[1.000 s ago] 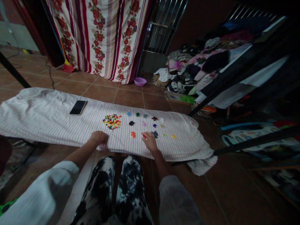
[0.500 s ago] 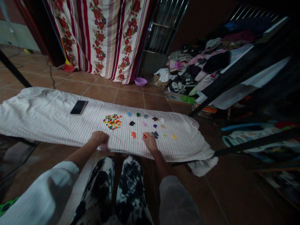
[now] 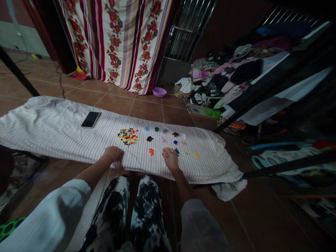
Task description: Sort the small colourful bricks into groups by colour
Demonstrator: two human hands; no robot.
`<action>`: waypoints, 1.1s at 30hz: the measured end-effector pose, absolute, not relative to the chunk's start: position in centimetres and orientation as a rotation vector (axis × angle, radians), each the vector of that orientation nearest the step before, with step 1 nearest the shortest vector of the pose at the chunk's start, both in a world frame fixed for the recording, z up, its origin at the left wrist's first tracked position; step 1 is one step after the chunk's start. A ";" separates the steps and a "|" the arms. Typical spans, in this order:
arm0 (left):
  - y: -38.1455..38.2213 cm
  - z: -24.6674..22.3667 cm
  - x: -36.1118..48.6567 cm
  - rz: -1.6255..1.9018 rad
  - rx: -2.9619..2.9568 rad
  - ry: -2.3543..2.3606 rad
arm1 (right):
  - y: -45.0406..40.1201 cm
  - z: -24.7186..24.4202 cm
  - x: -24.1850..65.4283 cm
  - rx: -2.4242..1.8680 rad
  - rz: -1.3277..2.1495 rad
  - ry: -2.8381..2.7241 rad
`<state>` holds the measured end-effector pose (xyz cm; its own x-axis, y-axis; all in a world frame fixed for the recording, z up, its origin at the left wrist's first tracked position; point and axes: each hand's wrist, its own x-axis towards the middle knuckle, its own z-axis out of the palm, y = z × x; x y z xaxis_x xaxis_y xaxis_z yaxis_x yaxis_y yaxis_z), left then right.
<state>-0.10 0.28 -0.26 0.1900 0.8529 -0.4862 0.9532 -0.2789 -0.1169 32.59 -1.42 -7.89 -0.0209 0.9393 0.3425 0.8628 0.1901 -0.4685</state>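
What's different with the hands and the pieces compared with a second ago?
The view has swung slightly, so everything sits a little further right in the picture. The right hand covers more of the dark grey cluster, and less red shows around it; whether it gripped or released anything is unclear. The left hand, mixed pile and phone stayed put.

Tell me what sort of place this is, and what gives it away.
Probably a room in a home: a flowered, striped curtain hangs over the tiled floor, clothes lie heaped beyond, and a phone rests on the cloth-covered surface.
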 end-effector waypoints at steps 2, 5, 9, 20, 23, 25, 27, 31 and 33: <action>0.3 -0.2 -0.2 -0.696 2.264 1.728 | -1.3 -7.6 32.1 -1.678 0.143 -1.875; 0.3 -0.1 -0.2 -0.692 2.285 1.707 | -0.8 -7.0 30.9 -1.639 0.127 -1.879; 0.2 0.2 -0.2 -0.691 2.299 1.695 | 0.2 -6.3 28.8 -1.590 0.162 -1.893; 0.3 0.5 -0.1 -0.688 2.295 1.676 | 4.6 -6.3 23.0 -1.526 0.375 -2.036; 0.3 0.4 -0.1 -0.675 2.285 1.681 | 6.1 -6.5 21.1 -1.490 0.399 -2.104; 0.3 0.5 0.0 -0.672 2.272 1.681 | 7.0 -6.5 19.9 -1.524 0.403 -2.121; 0.4 0.6 0.1 -0.674 2.263 1.681 | 7.9 -6.5 18.9 -1.602 0.399 -2.125; 0.4 0.9 0.2 -0.673 2.259 1.684 | 9.3 -6.1 17.5 -1.748 0.399 -2.128; 0.4 1.0 0.2 -0.674 2.254 1.683 | 9.7 -5.8 16.9 -1.812 0.398 -2.128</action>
<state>0.24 0.43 1.00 0.2264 0.8355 -0.5007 0.9501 -0.3026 -0.0753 16.92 9.75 -5.81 -0.1467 0.9874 0.0590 0.8992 0.1579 -0.4080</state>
